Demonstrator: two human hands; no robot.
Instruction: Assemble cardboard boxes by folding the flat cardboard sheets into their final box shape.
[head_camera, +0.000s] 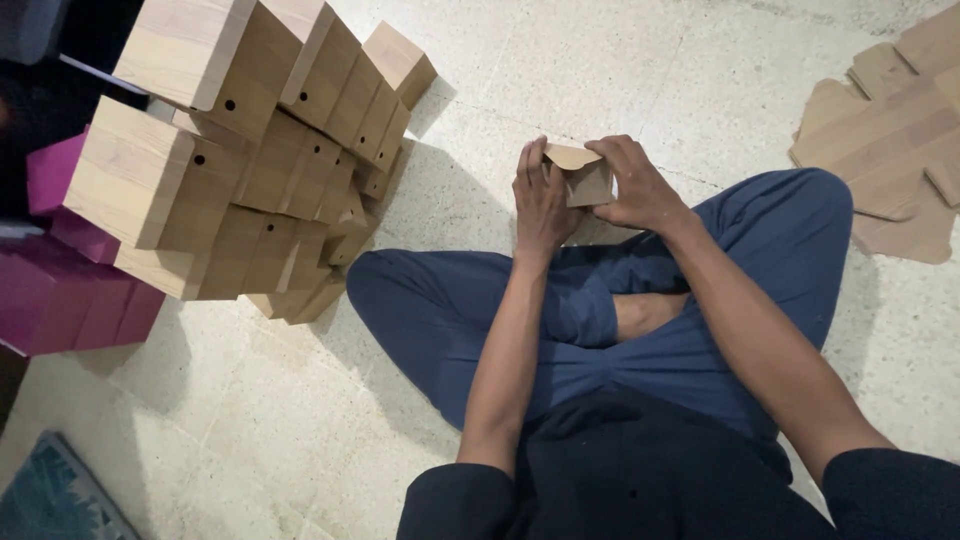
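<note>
Plainly, the small cardboard box (583, 178) sits between both hands, held above the floor just ahead of the person's crossed legs (600, 320), its top flap partly raised and not yet tucked. The left hand (541, 200) clasps its left wall with fingers curled over the upper edge; the right hand (638, 185) grips the right side, fingers closed over the flap. In my judgement the box is light, thin-walled and easily creased, so it is best held by the side panels near the folds, with gentle pressure. At ten o'clock from it stands a leaning stack of finished wood-grain boxes (250, 150), each with a small round hole. Beyond those, at nine o'clock, are magenta boxes (70, 290). At two o'clock, well apart, flat cardboard blanks (890, 130) lie on the speckled floor (250, 420).
</note>
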